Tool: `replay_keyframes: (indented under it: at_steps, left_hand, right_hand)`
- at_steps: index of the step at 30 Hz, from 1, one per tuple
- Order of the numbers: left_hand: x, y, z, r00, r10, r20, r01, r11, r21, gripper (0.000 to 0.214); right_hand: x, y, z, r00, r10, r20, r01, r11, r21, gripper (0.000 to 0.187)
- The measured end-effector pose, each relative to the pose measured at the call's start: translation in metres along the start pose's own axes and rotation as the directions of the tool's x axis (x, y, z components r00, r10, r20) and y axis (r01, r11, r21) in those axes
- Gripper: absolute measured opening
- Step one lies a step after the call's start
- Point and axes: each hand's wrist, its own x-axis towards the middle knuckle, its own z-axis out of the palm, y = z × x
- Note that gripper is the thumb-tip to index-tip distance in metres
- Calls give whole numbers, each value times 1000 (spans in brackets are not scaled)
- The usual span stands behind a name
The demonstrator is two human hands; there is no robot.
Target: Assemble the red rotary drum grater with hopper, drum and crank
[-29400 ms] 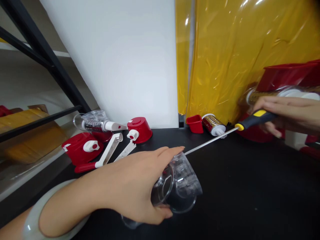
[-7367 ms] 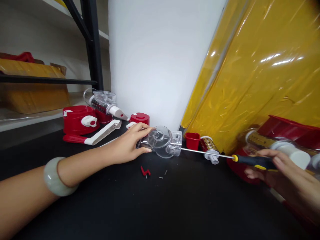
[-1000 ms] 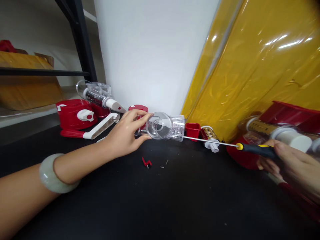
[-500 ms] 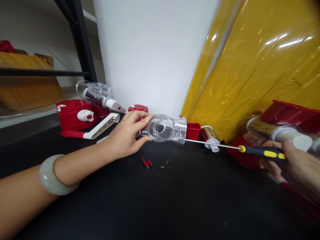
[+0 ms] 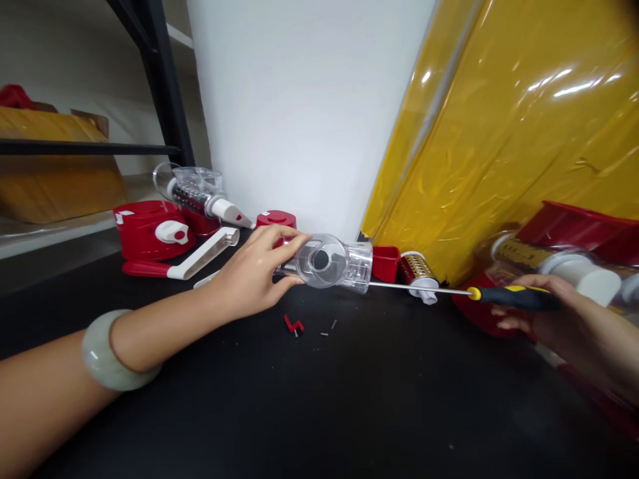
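Note:
My left hand [image 5: 259, 269], with a pale green bangle on its wrist, grips a clear plastic grater housing [image 5: 358, 266] lying on its side above the black table. In my right hand [image 5: 564, 313] is a screwdriver [image 5: 514, 297] with a black and yellow handle. Its long metal shaft runs left into the housing's open end; the tip is hard to make out through the plastic. Below the housing lie a small red plastic piece [image 5: 294, 324] and a couple of small screws [image 5: 324, 334].
To the left stand a red base [image 5: 150, 229] and a white crank handle with a red grip [image 5: 200, 256]. Behind are a red box [image 5: 385, 263] and a drum grater [image 5: 419, 271]. More grater parts [image 5: 564, 266] crowd the right, before a yellow-wrapped stack [image 5: 514, 133].
My right hand has turned around the screwdriver handle, and the handle has rotated and shifted slightly left. The housing has dipped a little in my left hand's grip.

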Motion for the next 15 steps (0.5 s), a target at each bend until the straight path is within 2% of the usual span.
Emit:
replay_keyframes:
  at_steps: [2,4,7,10,11,13,15]
  left_hand:
    - [1,-1,0,1000,-8,-15,8,1000,3,54]
    - [1,-2,0,1000,-17,-25,17,1000,5,55]
    - [1,-3,0,999,-30,-17,30,1000,6,54]
    - [1,-3,1,1000,-28,-13,28,1000,7,54]
    - [1,-3,1,1000,-26,-14,27,1000,9,55]
    - [1,-3,1,1000,-23,-20,23,1000,15,56]
    - [1,-4,2,1000,-20,-19,21,1000,11,57]
  right_hand:
    - [-3,0,0,997,66,-32,-62,993,99,55]
    - [-6,0,-2,996,86,-10,-85,992,94,62]
    - [-6,-3,-1,997,23,68,-22,1000,-9,41]
    - [-5,-7,4,989,-5,150,31,984,-173,65]
    - [-4,-9,6,990,-5,137,26,988,-153,64]
    - [-6,-12,10,996,0,88,-1,1000,15,50]
    - [-8,-14,10,998,3,61,-14,984,176,52]
